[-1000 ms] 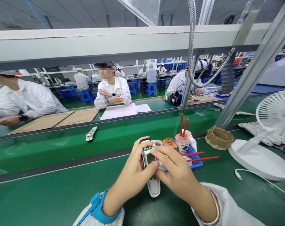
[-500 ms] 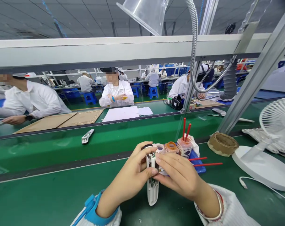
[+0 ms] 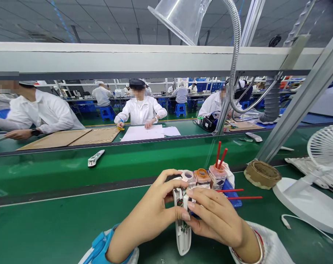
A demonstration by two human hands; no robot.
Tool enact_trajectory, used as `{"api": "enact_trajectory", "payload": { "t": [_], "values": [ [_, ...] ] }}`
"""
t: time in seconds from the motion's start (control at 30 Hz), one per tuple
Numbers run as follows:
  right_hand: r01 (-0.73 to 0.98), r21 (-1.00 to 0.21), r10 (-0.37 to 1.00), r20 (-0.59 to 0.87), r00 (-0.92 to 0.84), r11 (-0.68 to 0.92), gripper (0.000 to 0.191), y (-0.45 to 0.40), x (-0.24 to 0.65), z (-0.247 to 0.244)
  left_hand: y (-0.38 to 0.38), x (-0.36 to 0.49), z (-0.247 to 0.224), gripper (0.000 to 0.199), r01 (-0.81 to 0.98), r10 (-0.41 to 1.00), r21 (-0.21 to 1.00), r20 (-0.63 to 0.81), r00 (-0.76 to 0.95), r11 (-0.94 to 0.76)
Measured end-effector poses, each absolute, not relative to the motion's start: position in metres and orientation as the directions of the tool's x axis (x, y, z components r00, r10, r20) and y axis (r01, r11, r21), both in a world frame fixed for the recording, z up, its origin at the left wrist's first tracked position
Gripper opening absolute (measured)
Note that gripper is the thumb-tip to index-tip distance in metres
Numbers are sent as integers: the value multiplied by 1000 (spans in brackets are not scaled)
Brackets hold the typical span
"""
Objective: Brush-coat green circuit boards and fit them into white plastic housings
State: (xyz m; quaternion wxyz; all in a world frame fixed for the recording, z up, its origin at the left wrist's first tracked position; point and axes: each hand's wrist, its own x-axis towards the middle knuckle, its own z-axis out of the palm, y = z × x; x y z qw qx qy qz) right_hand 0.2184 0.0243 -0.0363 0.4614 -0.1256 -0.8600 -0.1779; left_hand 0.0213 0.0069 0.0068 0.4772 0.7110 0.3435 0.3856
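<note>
Between my hands stands a white elongated device housing, tilted, its open side showing wires and small electronic parts. My left hand grips its left side, with the thumb across the front and the fingers around the upper end. My right hand is closed on the right side, fingertips pressed near the top. Its fingers hide part of the housing. Just behind my hands are a pinkish bottle, an orange-topped bottle and a labelled bottle with red sticks in it.
A similar white device lies on the green belt. On the right are a brown tape roll, a white fan and a cable. A clear hood hangs overhead. Co-workers in white sit across the belt.
The housing and both hands sit slightly lower and further right in view. The device on the belt has shifted left. The co-worker opposite has lowered both hands to the white sheets.
</note>
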Motion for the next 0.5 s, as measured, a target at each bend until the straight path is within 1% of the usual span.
{"api": "enact_trajectory", "payload": {
  "t": [0.1, 0.17, 0.2, 0.27, 0.3, 0.37, 0.43, 0.5],
  "values": [
    [385, 161, 84, 834, -546, 909, 51, 23, 218, -37, 4, 21, 8, 42, 212, 862, 892, 287, 417, -400],
    [378, 74, 136, 855, -501, 923, 53, 23, 215, -37, 4, 20, 7, 42, 261, 861, 855, 336, 380, -449],
    [370, 4, 181, 868, -463, 929, 55, 23, 213, -37, 5, 20, 7, 41, 278, 859, 838, 364, 359, -470],
    [362, -186, 325, 868, -375, 913, 55, 22, 207, -38, 6, 20, 4, 42, 312, 852, 801, 423, 308, -511],
    [355, -285, 407, 847, -341, 890, 54, 21, 205, -38, 7, 20, 3, 42, 336, 846, 779, 454, 281, -530],
    [345, -444, 549, 770, -326, 827, 55, 19, 200, -40, 8, 19, 1, 44, 396, 828, 728, 512, 229, -560],
    [335, -548, 640, 696, -326, 766, 57, 18, 197, -42, 9, 19, 0, 44, 461, 811, 677, 548, 204, -574],
    [327, -619, 700, 648, -301, 714, 53, 17, 194, -42, 10, 19, 0, 44, 510, 800, 637, 565, 202, -578]
  ]
}}
